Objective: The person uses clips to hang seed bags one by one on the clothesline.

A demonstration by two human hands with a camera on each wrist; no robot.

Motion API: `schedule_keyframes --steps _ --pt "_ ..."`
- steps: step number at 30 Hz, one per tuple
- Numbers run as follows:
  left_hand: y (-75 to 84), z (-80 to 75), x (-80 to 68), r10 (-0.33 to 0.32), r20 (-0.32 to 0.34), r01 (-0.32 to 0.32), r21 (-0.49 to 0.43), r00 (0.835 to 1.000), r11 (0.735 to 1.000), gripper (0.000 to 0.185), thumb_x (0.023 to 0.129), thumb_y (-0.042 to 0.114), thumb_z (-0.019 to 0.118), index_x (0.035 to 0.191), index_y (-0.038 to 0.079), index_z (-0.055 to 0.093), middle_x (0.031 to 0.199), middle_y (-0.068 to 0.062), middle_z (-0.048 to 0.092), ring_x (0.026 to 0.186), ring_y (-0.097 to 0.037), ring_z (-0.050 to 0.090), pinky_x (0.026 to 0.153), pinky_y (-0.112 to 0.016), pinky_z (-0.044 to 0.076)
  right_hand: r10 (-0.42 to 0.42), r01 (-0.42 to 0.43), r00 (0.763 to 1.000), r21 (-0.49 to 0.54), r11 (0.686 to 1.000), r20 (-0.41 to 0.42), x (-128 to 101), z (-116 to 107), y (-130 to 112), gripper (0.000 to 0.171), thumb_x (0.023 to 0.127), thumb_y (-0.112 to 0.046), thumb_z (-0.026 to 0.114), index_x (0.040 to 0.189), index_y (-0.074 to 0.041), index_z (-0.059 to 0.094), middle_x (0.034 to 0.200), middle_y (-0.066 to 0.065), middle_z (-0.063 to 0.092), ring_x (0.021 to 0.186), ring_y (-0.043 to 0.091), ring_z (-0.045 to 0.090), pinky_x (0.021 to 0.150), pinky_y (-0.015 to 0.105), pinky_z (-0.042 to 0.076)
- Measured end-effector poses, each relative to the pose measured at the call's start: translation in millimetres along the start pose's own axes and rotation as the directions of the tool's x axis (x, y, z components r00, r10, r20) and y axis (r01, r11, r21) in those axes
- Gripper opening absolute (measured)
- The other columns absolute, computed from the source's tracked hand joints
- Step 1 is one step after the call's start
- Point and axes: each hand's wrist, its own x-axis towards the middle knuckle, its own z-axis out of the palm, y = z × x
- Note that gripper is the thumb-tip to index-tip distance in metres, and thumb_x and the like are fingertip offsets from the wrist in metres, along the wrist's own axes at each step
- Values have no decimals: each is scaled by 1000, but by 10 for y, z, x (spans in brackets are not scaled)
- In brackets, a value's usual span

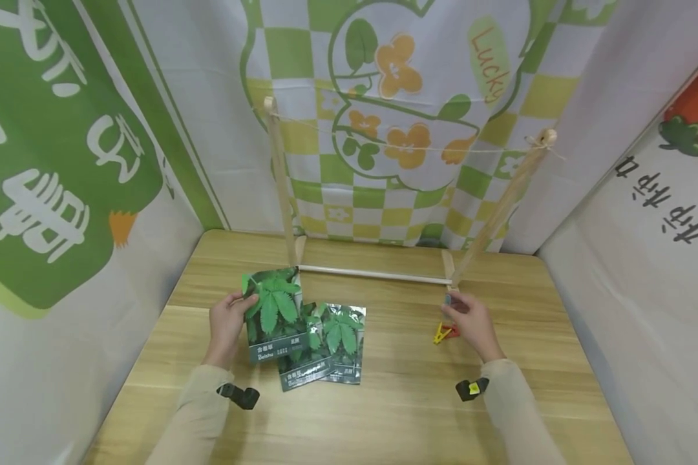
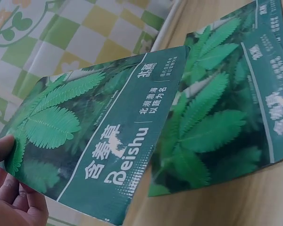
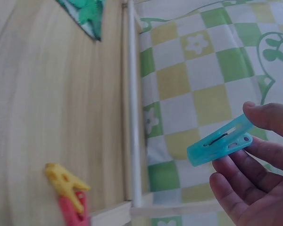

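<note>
A green seed packet with a leaf picture [image 1: 274, 310] is pinched at its upper left edge by my left hand [image 1: 228, 318], thumb on the front and fingers behind. It is raised and tilted over two more packets [image 1: 343, 339] that overlap on the table. My right hand [image 1: 472, 321] holds a light blue clothespin [image 3: 219, 143] by its handle end, between thumb and fingers, with the jaws pointing away from the palm. Close below that hand lie a yellow clothespin [image 1: 441, 333] and a red clothespin [image 1: 452, 330], touching each other.
Behind the hands stands a wooden frame with a left post [image 1: 280, 181], a right post [image 1: 500, 200] and a white bottom rod [image 1: 372, 274]. A thin string [image 1: 430, 149] runs between the post tops. Printed cloth [image 1: 372, 213] hangs behind the wooden table [image 1: 407, 413].
</note>
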Motion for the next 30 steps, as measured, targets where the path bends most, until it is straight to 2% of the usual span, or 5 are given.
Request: schedule_keyframes --steps 4,10,17,24,30 --pt "83 1 15 21 1 -21 4 1000 1000 44 90 32 69 120 1 59 77 19 64 73 3 63 72 -15 51 -42 42 999 2 999 -14 32 -35 -112 40 91 -13 69 127 3 61 111 22 66 103 34 65 88 30 56" --pt "203 20 33 49 21 -49 -19 999 999 39 90 32 70 115 4 59 77 19 66 74 2 64 73 -15 52 -88 89 996 37 995 -21 63 -101 -263 40 91 -14 69 126 4 61 110 24 67 100 29 65 80 10 48" --pt "378 35 43 100 31 -97 -80 995 992 31 90 26 71 109 4 59 74 20 65 70 2 64 70 -15 52 -137 138 990 54 989 -24 107 -183 -424 39 91 -12 68 125 6 61 110 26 67 95 19 65 77 6 47" --pt "621 -12 96 129 11 -125 -173 992 977 17 89 20 72 96 11 59 72 18 66 68 2 61 67 -15 50 -169 170 985 90 981 -23 205 -257 -592 39 90 -9 69 123 9 60 110 28 66 86 -6 57 77 5 48" --pt "920 -74 156 175 -30 -176 -282 984 943 13 88 15 73 93 13 62 73 15 68 68 0 62 64 -15 49 -232 238 971 125 963 -55 262 -334 -736 36 90 -7 69 122 8 62 110 27 63 86 -10 55 79 4 48"
